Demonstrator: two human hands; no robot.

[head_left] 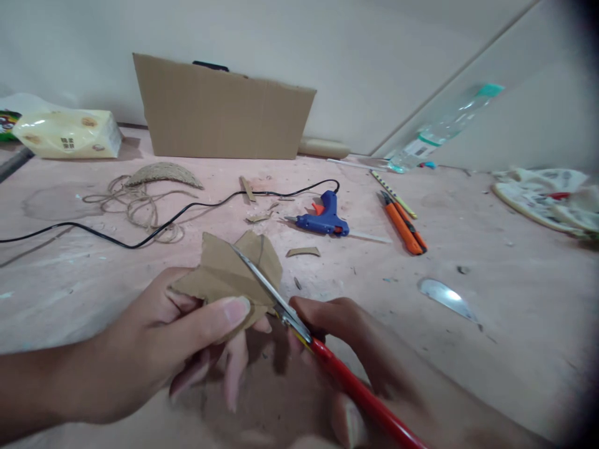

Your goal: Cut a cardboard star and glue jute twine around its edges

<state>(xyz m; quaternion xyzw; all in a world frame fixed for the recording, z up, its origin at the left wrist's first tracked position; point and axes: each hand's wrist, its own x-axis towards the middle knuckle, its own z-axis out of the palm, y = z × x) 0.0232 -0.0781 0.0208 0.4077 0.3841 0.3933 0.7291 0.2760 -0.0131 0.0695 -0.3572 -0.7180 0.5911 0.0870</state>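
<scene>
My left hand (187,330) pinches a small piece of brown cardboard (224,268) with a jagged outline, its thumb on top and fingers beneath. A crease and a dark pencil line show on the piece. My right hand (355,349) grips red-handled scissors (346,374). The upper metal blade lies across the face of the cardboard, pointing up and left; the lower blade is mostly hidden behind it. Just beyond the cardboard, a blue glue gun (322,218) with an orange trigger lies on its side, a clear glue stick poking from its back.
A cardboard sheet (224,115) stands at the back beside a tissue pack (70,134). Twine (140,199) and a black cord (187,215) cross the left. At right lie an orange utility knife (402,224), a shiny curved piece (447,298) and a leaning plastic bottle (440,134).
</scene>
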